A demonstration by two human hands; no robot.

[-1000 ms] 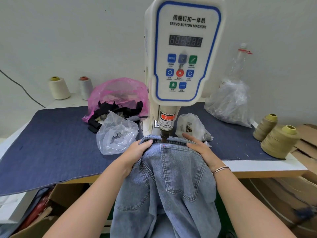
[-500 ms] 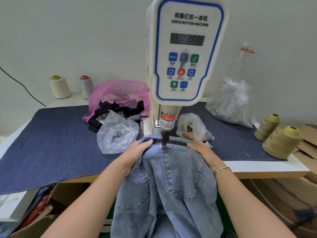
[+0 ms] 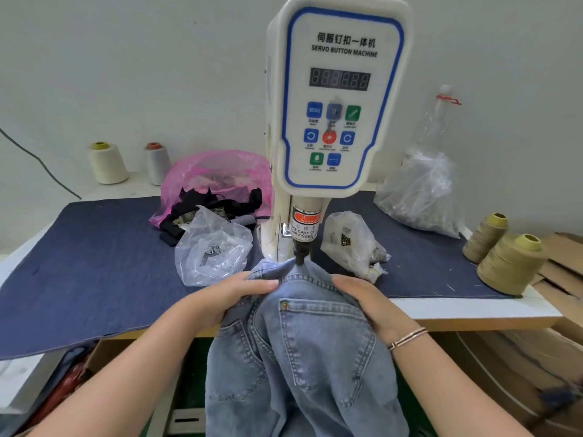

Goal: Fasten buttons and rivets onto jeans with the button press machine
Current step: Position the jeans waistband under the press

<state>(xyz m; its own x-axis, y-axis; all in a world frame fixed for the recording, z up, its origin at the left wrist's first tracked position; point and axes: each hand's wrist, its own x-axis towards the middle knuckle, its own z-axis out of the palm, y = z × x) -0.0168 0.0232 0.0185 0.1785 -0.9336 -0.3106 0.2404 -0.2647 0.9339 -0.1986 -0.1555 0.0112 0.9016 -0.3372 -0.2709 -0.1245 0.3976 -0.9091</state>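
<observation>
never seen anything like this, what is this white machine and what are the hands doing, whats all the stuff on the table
The picture comes from a camera on the person's head, looking down at their hands. The white box is a servo button machine; its dark punch presses rivets into cloth. The left hand and right hand rest on light blue jeans, holding the waistband under the punch. One rivet sits at the pocket corner. On the dark blue cloth lie clear bags of metal parts, a pink bag and thread cones.
</observation>
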